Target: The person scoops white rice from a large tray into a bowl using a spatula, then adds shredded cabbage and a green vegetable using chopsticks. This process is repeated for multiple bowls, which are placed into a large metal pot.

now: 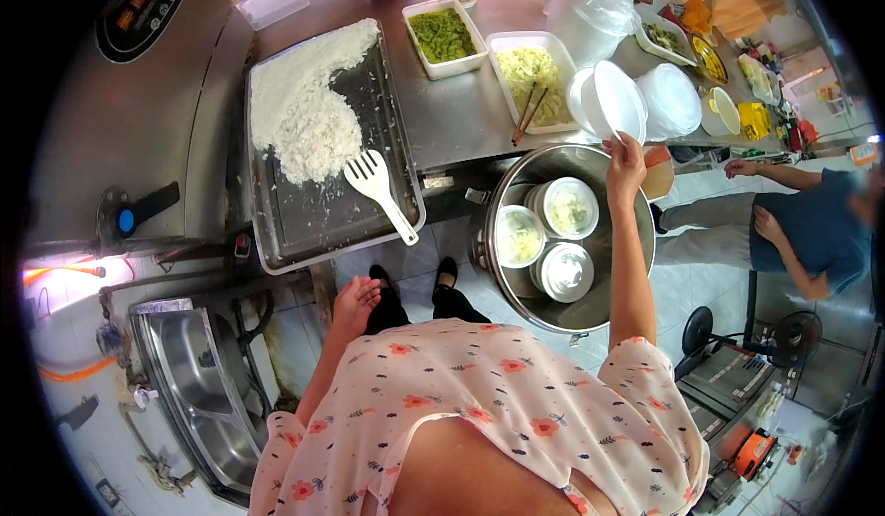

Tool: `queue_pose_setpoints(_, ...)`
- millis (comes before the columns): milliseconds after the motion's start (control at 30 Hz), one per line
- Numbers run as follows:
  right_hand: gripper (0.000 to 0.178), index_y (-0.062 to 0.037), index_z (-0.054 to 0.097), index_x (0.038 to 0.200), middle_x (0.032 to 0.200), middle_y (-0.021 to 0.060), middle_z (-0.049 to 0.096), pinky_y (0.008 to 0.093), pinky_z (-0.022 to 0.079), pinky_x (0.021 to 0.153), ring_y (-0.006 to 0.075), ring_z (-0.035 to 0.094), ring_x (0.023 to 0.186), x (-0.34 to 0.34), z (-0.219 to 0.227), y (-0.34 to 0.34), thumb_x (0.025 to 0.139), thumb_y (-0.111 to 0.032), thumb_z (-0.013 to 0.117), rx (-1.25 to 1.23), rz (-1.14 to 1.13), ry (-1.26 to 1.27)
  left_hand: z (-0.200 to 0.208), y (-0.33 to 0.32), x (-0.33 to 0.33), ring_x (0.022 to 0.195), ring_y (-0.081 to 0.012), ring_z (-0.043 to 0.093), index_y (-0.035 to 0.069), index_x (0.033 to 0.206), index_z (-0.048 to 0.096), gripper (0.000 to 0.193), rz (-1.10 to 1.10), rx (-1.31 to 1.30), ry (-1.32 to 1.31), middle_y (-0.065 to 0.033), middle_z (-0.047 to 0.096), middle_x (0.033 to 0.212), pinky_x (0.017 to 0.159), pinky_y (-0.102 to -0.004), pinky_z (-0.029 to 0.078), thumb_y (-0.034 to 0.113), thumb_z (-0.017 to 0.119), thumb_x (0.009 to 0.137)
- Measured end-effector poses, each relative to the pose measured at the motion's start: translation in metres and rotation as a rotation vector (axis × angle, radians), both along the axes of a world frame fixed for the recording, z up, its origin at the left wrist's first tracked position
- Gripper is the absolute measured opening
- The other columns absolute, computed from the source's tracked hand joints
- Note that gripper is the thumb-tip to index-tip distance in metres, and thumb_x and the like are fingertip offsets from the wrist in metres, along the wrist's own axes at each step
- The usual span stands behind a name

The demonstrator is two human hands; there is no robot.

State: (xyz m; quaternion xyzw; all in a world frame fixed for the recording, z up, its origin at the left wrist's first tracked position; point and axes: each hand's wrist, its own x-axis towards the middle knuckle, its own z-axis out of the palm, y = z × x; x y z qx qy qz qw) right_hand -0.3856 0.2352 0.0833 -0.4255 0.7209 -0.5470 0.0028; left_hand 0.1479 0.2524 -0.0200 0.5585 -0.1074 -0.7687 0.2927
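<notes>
My right hand [627, 166] reaches over the large steel pot [502, 281] and pinches the rim of a white plastic bowl [619, 99] in front of a bowl stack. Inside the pot sit several round tubs in piles; a tub with pale shredded food [570, 208] tops one pile. My left hand [354, 308] hangs near the front edge of a dark tray [346, 240], its fingers apart and holding nothing. White rice [309, 115] covers part of that tray, and a white slotted rice paddle [383, 189] lies at its front right.
Behind the pot, brown chopsticks [528, 118] rest on a tub of pale shredded vegetable [525, 69]. Beside it is a tub of chopped greens [442, 35]. Clear round lids [668, 101] are stacked at right. Another person [793, 221] stands at the right. A steel sink [198, 369] is lower left.
</notes>
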Motion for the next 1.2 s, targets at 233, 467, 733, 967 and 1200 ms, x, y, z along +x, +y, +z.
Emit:
queue_pose_setpoints(233,0.023,-0.0013,0.058,0.091,0.086,0.0122,0.059,0.0298,0.046,0.059,0.0210,0.056,0.068,0.104,0.030,0.013,0.072,0.011,0.058,-0.004,0.182,0.175,0.049,-0.016,-0.031,0.079,-0.0137,0.056,0.004,0.107,0.049,0.031,-0.174,-0.304,-0.140,-0.0094,0.060,0.098,0.073,-0.0295,0.047,0.031,0.044,0.093)
queue_pose_setpoints(467,0.020,-0.0023,0.058,0.088,0.093,0.0137,0.057,0.0346,0.048,0.071,0.0308,0.058,0.085,0.261,0.029,0.004,0.070,0.004,0.060,0.149,0.915,0.167,0.127,-0.050,-0.063,0.119,-0.0270,0.039,0.013,0.136,0.019,0.059,-0.003,-0.607,0.178,-0.0130,0.030,0.135,0.092,-0.0464,0.041,0.041,0.044,0.091)
queue_pose_setpoints(733,0.035,-0.0053,0.051,0.108,0.111,0.0158,0.049,0.0389,0.050,0.067,0.0292,0.059,0.081,0.350,0.015,-0.027,0.076,-0.009,0.063,0.464,0.747,0.099,0.078,-0.037,0.030,0.111,-0.0255,0.050,0.009,0.133,0.028,0.052,0.454,-0.271,-0.070,-0.0120,0.046,0.123,0.087,-0.0422,0.045,0.038,0.041,0.093)
queue_pose_setpoints(967,0.033,-0.0045,0.048,0.099,0.087,0.0187,0.060,0.0449,0.049,0.071,0.0368,0.059,0.085,0.355,-0.060,-0.074,0.076,-0.023,0.062,1.014,0.685,0.574,0.061,-0.037,0.102,0.108,-0.0236,0.051,0.011,0.133,0.028,0.051,0.586,-0.322,-0.079,-0.0097,0.045,0.125,0.082,-0.0372,0.046,0.041,0.037,0.093)
queue_pose_setpoints(1200,0.044,-0.0037,0.049,0.119,0.082,0.0242,0.059,0.0453,0.046,0.072,0.0393,0.058,0.080,0.348,-0.035,-0.094,0.077,-0.016,0.049,0.965,0.668,0.547,0.054,-0.053,0.138,0.113,-0.0237,0.047,0.013,0.135,0.026,0.053,0.517,-0.314,-0.030,-0.0093,0.041,0.128,0.087,-0.0391,0.044,0.044,0.037,0.092)
